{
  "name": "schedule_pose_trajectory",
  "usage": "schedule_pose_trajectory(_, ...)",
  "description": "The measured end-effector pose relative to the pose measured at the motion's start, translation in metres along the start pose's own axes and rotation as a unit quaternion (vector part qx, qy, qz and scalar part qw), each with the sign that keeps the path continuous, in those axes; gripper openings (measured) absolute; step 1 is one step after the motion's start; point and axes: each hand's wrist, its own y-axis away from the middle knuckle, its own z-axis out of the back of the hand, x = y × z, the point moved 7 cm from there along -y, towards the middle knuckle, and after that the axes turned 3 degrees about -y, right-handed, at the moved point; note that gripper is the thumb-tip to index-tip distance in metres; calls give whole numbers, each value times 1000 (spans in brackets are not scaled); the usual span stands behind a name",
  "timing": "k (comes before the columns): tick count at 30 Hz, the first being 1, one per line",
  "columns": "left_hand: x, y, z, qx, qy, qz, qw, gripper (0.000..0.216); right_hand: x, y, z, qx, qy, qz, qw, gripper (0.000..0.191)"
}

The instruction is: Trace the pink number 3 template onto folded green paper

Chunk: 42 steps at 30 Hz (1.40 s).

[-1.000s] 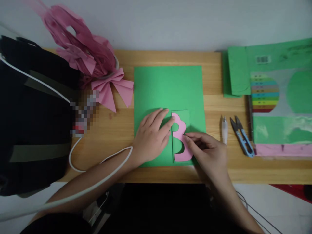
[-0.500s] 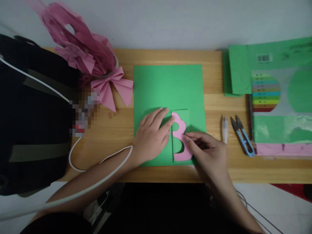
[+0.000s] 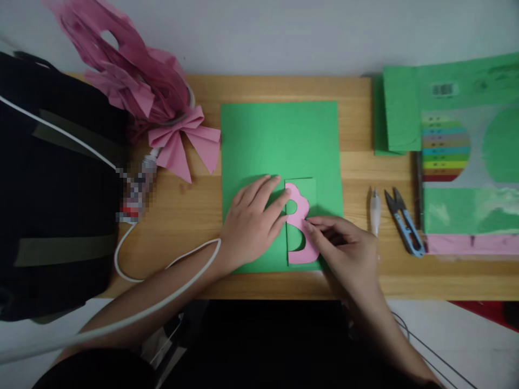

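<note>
A green paper sheet (image 3: pixel 279 140) lies flat on the wooden table (image 3: pixel 194 216). On its lower part sits a small green rectangle (image 3: pixel 310 189) with a pink cut-out shaped like a "3" (image 3: pixel 299 216) on top. My left hand (image 3: pixel 251 224) rests flat on the green sheet, fingers spread, with a fingertip touching the pink shape's left edge. My right hand (image 3: pixel 344 248) is at the shape's right edge, fingers curled and pressed on the pink paper.
A black bag (image 3: pixel 52 183) with a white cable (image 3: pixel 162 270) fills the left. Pink paper bows (image 3: pixel 162 113) lie at the back left. A white pen (image 3: pixel 375 210), blue thread snips (image 3: pixel 403 221) and a packet of coloured paper (image 3: pixel 462 156) are on the right.
Both hands stay on the pink shape with hardly any movement. The whole view has shifted slightly upward in the picture.
</note>
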Motion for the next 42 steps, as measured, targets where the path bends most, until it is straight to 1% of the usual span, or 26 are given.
schedule_pose_trajectory(5,1,0,-1,10,11,9,1000,39,0,0,-1,2,6,2,1000,8)
schedule_pose_trajectory(9,1,-1,0,5,14,13,1000,38,2,0,0,-2,12,3,1000,8)
schedule_pose_trajectory(11,1,-1,0,6,16,15,1000,37,5,0,0,-3,22,15,1000,9)
schedule_pose_trajectory(14,2,-2,0,8,24,19,999,38,14,1,1,-12,57,75,995,11)
schedule_pose_trajectory(18,2,-2,0,5,26,25,999,38,25,6,-4,-13,116,158,980,14)
schedule_pose_trajectory(22,3,-2,1,-5,24,30,999,36,32,9,-10,-8,179,216,960,19)
schedule_pose_trajectory(24,3,-2,1,-8,23,31,999,36,34,9,-12,-9,207,232,950,20)
schedule_pose_trajectory(27,3,-3,2,-12,24,32,999,36,35,9,-12,-13,223,238,945,20)
schedule_pose_trajectory(33,4,-3,2,-14,25,32,999,36,31,7,-12,-15,204,223,953,21)
schedule_pose_trajectory(38,5,-3,-1,2,32,38,999,36,28,6,-10,-7,215,205,955,19)
schedule_pose_trajectory(40,6,-3,-3,14,37,44,998,36,29,6,-10,4,230,208,951,20)
schedule_pose_trajectory(42,7,-3,-4,22,39,45,998,37,30,8,-11,29,254,222,941,23)
